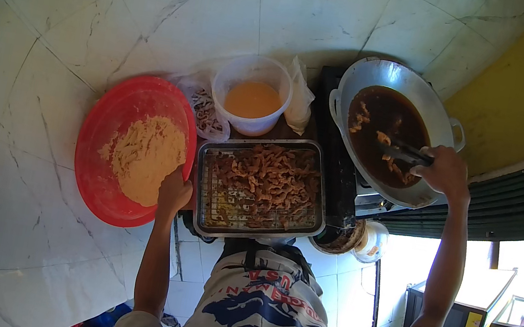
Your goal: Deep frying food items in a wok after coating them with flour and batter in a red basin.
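In my right hand (442, 169) is a pair of dark tongs (403, 152), reaching over a metal wok (434, 112). Dark brown oil (382, 106) fills the wok's bottom, with several browned fried pieces (360, 118) in it, some close to the tongs' tips. My left hand (175, 193) grips the near right rim of a red plastic basin (97, 160), its fingers hidden over the edge. Pale yellow flour (144, 158) is heaped in the basin. Between my hands, a metal tray (254, 236) with a wire rack holds a pile of fried strips (275, 176).
Behind the tray stand a clear plastic tub (228, 71) of orange liquid, a bag of greyish strips (205, 111) and a bag of pale powder (298, 104). The wok sits on a gas stove (365, 205). A tiled wall (190, 4) rises behind; a round container (339, 245) stands below right.
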Demonstrator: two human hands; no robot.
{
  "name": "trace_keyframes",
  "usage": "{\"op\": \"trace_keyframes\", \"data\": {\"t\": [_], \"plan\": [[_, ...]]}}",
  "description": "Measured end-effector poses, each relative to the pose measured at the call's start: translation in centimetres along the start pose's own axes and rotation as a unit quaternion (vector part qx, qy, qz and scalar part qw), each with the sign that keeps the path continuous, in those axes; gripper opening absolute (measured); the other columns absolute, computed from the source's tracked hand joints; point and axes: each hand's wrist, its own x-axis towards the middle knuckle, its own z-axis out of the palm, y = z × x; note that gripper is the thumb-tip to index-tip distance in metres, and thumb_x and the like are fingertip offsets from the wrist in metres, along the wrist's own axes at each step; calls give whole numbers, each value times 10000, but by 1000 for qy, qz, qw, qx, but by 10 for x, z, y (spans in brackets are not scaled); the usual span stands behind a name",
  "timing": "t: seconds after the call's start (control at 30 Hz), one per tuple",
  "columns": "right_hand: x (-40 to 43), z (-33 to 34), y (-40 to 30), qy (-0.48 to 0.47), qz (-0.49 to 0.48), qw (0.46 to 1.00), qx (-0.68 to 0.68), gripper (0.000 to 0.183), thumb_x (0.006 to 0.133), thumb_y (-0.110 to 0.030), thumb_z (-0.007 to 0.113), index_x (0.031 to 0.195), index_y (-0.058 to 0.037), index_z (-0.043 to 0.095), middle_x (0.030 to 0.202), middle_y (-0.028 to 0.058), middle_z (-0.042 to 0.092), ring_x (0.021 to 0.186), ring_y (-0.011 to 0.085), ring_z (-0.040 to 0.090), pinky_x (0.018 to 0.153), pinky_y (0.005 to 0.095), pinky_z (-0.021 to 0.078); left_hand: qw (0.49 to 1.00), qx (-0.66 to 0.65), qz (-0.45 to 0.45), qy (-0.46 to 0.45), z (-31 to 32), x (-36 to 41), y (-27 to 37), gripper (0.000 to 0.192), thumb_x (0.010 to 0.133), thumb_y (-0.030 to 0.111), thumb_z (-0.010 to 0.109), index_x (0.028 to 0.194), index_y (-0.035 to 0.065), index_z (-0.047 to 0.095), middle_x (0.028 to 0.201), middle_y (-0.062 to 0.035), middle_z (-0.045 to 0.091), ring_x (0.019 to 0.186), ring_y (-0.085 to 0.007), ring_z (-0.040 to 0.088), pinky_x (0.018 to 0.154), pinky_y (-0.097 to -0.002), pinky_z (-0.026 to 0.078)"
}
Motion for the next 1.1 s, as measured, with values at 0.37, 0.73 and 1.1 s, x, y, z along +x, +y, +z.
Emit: {"op": "trace_keyframes", "data": {"t": [0.37, 0.73, 1.1], "plan": [[-34, -48, -57, 128, -79, 987, 54, 426, 668, -284, 752, 1063, -142, 680, 896, 101, 666, 877, 260, 644, 809, 390, 494, 1000, -16, 9, 4, -7, -3, 1, 472, 778, 125, 478, 1239, 25, 482, 1055, -291, 591, 996, -446, 562, 869, -492, 440], [-17, 128, -212, -49, -220, 974, 22, 240, 693, -220, 675, 905, -108, 679, 873, 102, 643, 819, 266, 659, 691, 398, 527, 999, -36, -6, -20, -14, -4, 15, 529, 762, 119, 481, 1283, 31, 457, 1111, -302, 565, 1044, -447, 538, 904, -481, 426], [-12, 1, -145, 123, -174, 977, 14, 155, 742, -242, 649, 846, -129, 668, 793, 74, 636, 771, 248, 670, 640, 392, 528, 1000, -15, 3, 3, -6, -4, -1, 475, 785, 144, 476, 1251, 56, 485, 1036, -281, 603, 963, -433, 582, 843, -495, 455]]}}
